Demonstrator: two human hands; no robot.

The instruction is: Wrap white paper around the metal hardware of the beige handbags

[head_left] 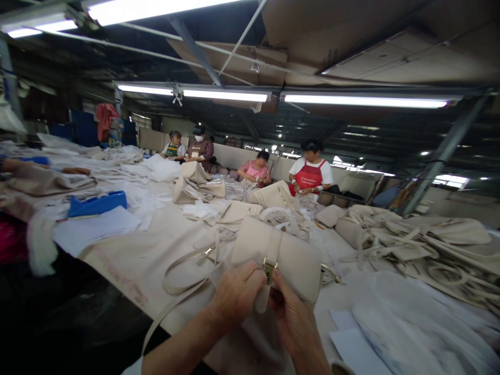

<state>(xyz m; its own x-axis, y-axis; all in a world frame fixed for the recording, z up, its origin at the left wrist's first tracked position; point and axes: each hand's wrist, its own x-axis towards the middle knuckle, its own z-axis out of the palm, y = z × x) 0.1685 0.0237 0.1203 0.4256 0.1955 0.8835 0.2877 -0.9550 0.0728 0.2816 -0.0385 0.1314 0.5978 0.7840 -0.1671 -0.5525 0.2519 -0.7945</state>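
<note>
A beige handbag (292,260) rests at the table's front edge, its flap facing me. Down the middle of the flap runs a tab strap that ends in a gold-coloured metal clasp (269,270). My left hand (239,291) is closed at the clasp's left side, fingers bent against the bag. From the right, my right hand (292,315) grips the bag's front, thumb against the clasp and its other fingers partly hidden below. The loose tip of the tab (262,298) hangs between both hands. A thin shoulder strap (183,286) loops off to the left.
Beige bags and straps (425,245) are heaped at the right, with clear plastic wrapping (422,317) before them. A blue tray (97,203) and white sheets (97,229) lie left. Several co-workers sit or stand across the table; another person's hand (76,170) shows at far left.
</note>
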